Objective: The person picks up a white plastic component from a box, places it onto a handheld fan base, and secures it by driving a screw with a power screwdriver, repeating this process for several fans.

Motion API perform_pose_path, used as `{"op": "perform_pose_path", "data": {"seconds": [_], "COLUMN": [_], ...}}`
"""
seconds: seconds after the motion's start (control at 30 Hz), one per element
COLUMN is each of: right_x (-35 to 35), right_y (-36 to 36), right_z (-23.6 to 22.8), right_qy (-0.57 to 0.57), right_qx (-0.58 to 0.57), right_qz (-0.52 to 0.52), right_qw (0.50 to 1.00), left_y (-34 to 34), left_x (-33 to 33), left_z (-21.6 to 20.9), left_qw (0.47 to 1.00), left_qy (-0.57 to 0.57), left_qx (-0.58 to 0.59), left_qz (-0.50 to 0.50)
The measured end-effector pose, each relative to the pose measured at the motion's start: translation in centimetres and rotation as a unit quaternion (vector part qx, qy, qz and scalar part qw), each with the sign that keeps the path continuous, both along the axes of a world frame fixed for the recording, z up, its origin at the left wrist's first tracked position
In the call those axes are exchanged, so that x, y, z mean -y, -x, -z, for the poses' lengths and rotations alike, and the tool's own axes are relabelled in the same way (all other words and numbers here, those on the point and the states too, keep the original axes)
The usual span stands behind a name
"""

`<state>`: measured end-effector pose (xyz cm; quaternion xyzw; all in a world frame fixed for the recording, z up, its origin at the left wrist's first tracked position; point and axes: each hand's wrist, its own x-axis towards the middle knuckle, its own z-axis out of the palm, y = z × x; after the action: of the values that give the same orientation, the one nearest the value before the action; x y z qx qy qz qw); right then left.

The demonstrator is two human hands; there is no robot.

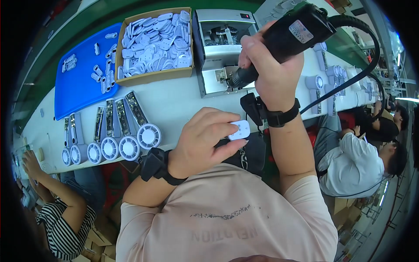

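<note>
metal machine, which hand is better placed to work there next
Right, probably: the right hand grips the black power tool, its tip by the metal machine; the left hand holds a white piece farther off.

there were two own hands: left hand (pixel 200 136), right hand (pixel 279 72). counted two black wrist devices (pixel 155 165), one black power driver (pixel 297 32), one held white piece (pixel 242 127), one metal machine (pixel 219 53), one blue tray (pixel 78 89), one cardboard box (pixel 155 78), six round-headed fans (pixel 110 148) at left, at least three right-side fans (pixel 314 82). boxed white covers (pixel 159 46) were too many to count.
</note>
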<state>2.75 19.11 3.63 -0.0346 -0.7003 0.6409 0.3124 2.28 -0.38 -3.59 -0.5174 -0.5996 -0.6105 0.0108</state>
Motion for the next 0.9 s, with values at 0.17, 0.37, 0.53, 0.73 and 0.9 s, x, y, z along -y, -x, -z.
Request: {"op": "perform_pose_path", "data": {"seconds": [0.17, 0.37, 0.53, 0.73, 0.9], "right_x": [1.2, 1.0, 2.0, 2.9, 2.8], "right_y": [-1.8, -6.8, -7.6, -7.3, -7.7], "right_z": [0.8, -6.1, -7.1, -7.3, -7.3], "right_qy": [-0.034, 0.034, 0.03, 0.022, -0.061], "right_qx": [0.142, -0.101, -0.116, -0.062, -0.036], "right_qz": [-0.022, -0.07, -0.204, -0.151, -0.16], "right_qw": [0.989, 0.992, 0.972, 0.986, 0.985], "left_y": [0.1, 0.4, 0.2, 0.3, -0.1], "left_x": [-0.4, 0.0, -0.4, -0.6, -1.0], "left_z": [-0.1, -0.3, -0.3, -0.4, -0.5], "left_qw": [1.0, 1.0, 1.0, 1.0, 1.0], "left_qy": [-0.02, 0.016, 0.021, 0.008, 0.004], "left_qx": [0.016, 0.017, 0.022, -0.011, -0.02], "left_qz": [-0.006, 0.005, -0.002, -0.003, -0.011]}}
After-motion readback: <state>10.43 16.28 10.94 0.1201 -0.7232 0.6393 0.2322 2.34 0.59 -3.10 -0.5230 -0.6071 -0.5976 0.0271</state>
